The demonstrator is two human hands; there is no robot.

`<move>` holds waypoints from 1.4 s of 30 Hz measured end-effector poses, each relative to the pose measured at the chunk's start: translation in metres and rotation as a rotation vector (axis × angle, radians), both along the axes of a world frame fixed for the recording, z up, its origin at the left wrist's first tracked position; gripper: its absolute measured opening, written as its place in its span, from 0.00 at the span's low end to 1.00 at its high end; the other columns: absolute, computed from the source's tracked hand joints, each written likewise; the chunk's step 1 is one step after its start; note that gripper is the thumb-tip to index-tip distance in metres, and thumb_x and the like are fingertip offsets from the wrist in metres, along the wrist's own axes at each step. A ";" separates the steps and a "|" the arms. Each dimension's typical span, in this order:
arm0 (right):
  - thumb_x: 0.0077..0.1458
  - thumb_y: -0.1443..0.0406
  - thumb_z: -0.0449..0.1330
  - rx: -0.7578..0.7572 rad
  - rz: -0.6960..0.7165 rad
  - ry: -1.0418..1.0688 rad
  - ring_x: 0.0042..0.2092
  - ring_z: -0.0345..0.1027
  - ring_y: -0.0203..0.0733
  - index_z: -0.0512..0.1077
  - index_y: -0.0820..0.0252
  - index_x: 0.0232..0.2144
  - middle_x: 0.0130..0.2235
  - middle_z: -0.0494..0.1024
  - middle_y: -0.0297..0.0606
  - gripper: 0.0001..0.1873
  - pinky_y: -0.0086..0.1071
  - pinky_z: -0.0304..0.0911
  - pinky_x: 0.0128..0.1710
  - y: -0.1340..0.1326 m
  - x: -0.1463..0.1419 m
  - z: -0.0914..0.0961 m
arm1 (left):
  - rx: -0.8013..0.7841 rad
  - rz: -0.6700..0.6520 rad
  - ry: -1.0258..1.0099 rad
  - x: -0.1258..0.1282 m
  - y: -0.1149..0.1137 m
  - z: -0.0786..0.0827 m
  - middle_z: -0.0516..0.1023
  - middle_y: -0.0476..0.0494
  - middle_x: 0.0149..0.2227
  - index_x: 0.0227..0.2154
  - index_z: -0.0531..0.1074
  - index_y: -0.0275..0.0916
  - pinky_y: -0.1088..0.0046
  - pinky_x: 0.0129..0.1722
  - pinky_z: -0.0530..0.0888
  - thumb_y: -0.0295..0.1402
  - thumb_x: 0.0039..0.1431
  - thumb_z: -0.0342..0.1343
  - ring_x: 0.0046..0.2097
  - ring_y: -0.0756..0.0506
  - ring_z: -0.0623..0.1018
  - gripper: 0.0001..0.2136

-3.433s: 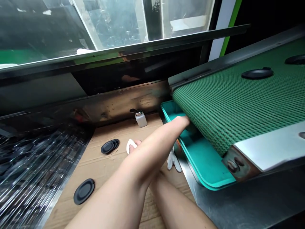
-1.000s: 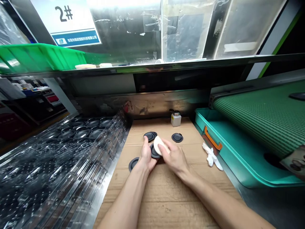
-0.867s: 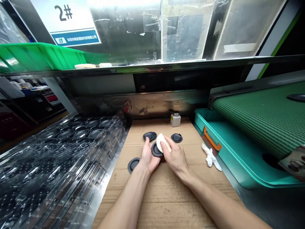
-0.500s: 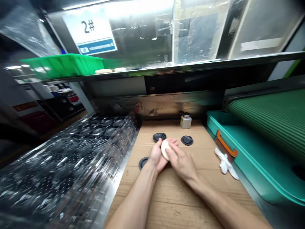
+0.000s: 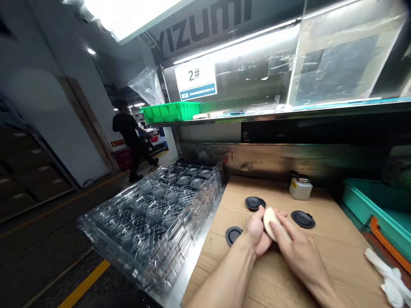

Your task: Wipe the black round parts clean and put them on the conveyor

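My left hand (image 5: 257,233) and my right hand (image 5: 297,252) come together over the cardboard sheet (image 5: 324,273). A white pad (image 5: 270,223) sits pressed between them, and anything beneath it is hidden. Several black round rubber discs lie nearby: a small stack (image 5: 255,203) just beyond my left hand, one (image 5: 233,235) to its left, and one (image 5: 303,219) beyond my right fingers. A white bottle with a metal pump top (image 5: 301,189) stands at the far edge of the cardboard.
Stacked clear plastic trays (image 5: 150,218) holding round parts stand left of the cardboard. A teal tray with an orange handle (image 5: 375,201) is at the right, and a white glove (image 5: 388,278) lies at the lower right. A person in black (image 5: 128,132) stands far off in the aisle.
The view has swung left and upward, so the aisle and co-worker show. My hands have closed together around the white pad, and the black disc seen beneath it earlier is now hidden.
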State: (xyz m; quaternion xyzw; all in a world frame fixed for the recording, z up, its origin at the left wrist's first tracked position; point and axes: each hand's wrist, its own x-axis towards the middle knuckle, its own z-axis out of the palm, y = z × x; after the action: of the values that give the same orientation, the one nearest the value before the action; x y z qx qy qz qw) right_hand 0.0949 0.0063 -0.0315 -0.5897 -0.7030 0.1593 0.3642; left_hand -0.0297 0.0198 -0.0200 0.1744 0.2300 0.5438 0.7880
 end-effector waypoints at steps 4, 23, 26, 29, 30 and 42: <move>0.54 0.46 0.52 -0.001 -0.167 0.088 0.37 0.75 0.50 0.70 0.49 0.52 0.37 0.81 0.39 0.28 0.36 0.67 0.32 0.018 0.017 0.004 | 0.030 -0.084 0.007 -0.002 0.003 -0.006 0.75 0.31 0.44 0.46 0.69 0.33 0.60 0.42 0.70 0.46 0.63 0.43 0.41 0.40 0.77 0.21; 0.52 0.55 0.59 -0.371 0.346 0.413 0.21 0.64 0.34 0.76 0.62 0.44 0.29 0.79 0.38 0.22 0.25 0.57 0.17 0.005 0.017 0.021 | -0.016 -0.003 0.165 0.003 0.002 0.000 0.77 0.34 0.42 0.46 0.70 0.34 0.62 0.46 0.73 0.48 0.59 0.50 0.44 0.41 0.78 0.22; 0.51 0.57 0.60 -0.329 0.304 0.413 0.26 0.68 0.35 0.78 0.63 0.40 0.33 0.79 0.39 0.18 0.25 0.61 0.21 0.009 0.023 0.024 | 0.002 -0.001 0.171 0.000 0.004 -0.001 0.77 0.33 0.43 0.44 0.70 0.33 0.61 0.45 0.74 0.46 0.60 0.50 0.44 0.41 0.78 0.20; 0.52 0.58 0.58 -0.237 0.248 0.442 0.28 0.69 0.36 0.77 0.62 0.41 0.37 0.79 0.40 0.19 0.25 0.62 0.23 0.011 0.023 0.027 | 0.010 -0.006 0.195 0.003 0.004 -0.003 0.77 0.34 0.42 0.43 0.70 0.34 0.61 0.45 0.74 0.43 0.61 0.49 0.44 0.41 0.77 0.17; 0.52 0.57 0.58 -0.239 0.260 0.436 0.27 0.69 0.35 0.77 0.62 0.42 0.36 0.79 0.40 0.19 0.25 0.62 0.23 0.011 0.022 0.028 | 0.003 -0.012 0.204 0.005 0.004 -0.003 0.77 0.34 0.42 0.43 0.70 0.33 0.61 0.45 0.74 0.43 0.62 0.49 0.44 0.41 0.78 0.17; 0.50 0.56 0.59 -0.374 0.383 0.347 0.23 0.65 0.34 0.78 0.65 0.38 0.29 0.78 0.38 0.19 0.25 0.57 0.19 0.015 0.034 0.024 | -0.018 0.002 0.183 0.008 0.000 0.000 0.78 0.33 0.42 0.41 0.71 0.32 0.61 0.46 0.74 0.41 0.62 0.50 0.44 0.41 0.78 0.15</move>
State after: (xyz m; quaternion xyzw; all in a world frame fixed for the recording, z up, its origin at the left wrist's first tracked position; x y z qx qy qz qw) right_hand 0.1293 0.0213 -0.0076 -0.4674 -0.6871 0.4496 0.3275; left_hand -0.0221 0.0198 -0.0202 0.2161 0.3061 0.5243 0.7647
